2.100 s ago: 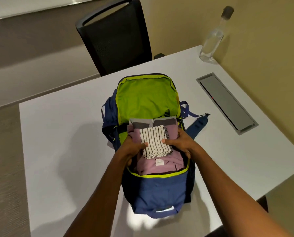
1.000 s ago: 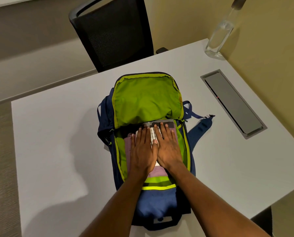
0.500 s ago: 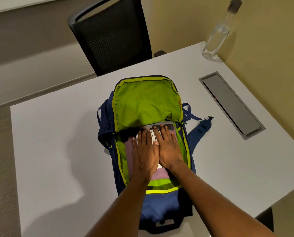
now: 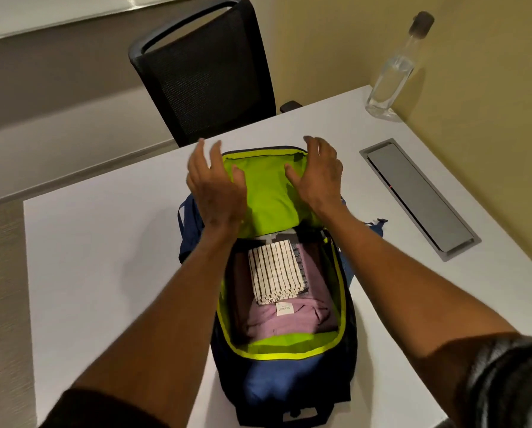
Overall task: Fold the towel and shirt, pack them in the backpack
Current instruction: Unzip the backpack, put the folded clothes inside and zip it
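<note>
Facing me, a black mesh chair (image 4: 209, 78) stands beyond my white table's (image 4: 104, 257) far edge, a clear bottle (image 4: 394, 75) at its far right corner, a grey cable hatch (image 4: 419, 199) along its right edge.

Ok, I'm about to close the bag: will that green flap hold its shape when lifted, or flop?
Probably floppy: the flap is thin fabric, wrinkled and sagging where it lies open. It likely weighs little for its size. The towel and shirt sit below the rim of the backpack, so it should fold over them without catching.
</note>
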### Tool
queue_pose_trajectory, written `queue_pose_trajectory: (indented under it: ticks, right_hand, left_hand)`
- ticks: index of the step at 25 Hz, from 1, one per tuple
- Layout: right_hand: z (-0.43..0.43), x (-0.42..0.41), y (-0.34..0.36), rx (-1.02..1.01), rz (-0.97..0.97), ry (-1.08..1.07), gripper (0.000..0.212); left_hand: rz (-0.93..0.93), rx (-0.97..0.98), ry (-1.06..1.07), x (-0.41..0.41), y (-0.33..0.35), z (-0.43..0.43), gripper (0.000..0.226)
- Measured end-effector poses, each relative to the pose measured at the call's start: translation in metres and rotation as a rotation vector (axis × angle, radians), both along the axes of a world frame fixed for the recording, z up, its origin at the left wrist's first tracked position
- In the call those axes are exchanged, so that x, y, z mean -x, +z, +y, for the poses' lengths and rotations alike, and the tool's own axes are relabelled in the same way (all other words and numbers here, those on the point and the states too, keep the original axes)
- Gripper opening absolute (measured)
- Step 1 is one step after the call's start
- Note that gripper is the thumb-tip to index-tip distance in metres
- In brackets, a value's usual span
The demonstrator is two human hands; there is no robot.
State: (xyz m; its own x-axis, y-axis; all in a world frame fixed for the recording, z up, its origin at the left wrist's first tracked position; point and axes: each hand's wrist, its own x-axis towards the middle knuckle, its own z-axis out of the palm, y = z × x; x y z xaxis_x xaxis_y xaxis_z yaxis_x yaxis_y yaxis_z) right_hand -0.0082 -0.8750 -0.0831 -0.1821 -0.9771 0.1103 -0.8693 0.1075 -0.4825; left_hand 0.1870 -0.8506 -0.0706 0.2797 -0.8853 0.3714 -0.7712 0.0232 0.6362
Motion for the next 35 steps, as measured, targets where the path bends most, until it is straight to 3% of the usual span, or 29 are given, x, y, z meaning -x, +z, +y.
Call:
queue_pose_trajectory:
  ticks: [3, 7, 13, 16, 19, 25, 35]
  right_hand:
    - [-0.03, 0.01, -0.005, -0.262, -0.067, -0.002, 0.089]
    - [-0.041, 0.014, -0.011, -0.323, -0.113, 0.064, 0.087]
    - [-0.021, 0.021, 0.009, -0.123, -0.119, 0.041, 0.074]
    - [0.009, 0.029, 0.03, 0.04, -0.166, 0.042, 0.052]
    - [0.056, 0.036, 0.051, 0.184, -0.249, 0.042, 0.032]
    - [0.176, 0.042, 0.051, 0.261, -0.27, 0.07, 0.034]
    - [0.314, 0.019, -0.017, -0.008, 0.018, 0.026, 0.064]
  left_hand:
    - [0.073, -0.31, 0.029, -0.024, -0.001, -0.031, 0.07]
    - [0.364, -0.551, 0.04, -0.036, -0.005, -0.042, 0.068]
    - [0.43, -0.397, 0.032, -0.037, 0.009, -0.02, 0.052]
    - [0.409, -0.299, -0.068, -0.045, 0.021, 0.007, 0.019]
    - [0.318, -0.234, -0.208, -0.047, 0.037, 0.05, 0.011]
    - [0.302, -0.171, -0.448, -0.054, 0.035, 0.14, 0.055]
    - [0.136, -0.287, -0.471, -0.058, -0.048, 0.256, 0.071]
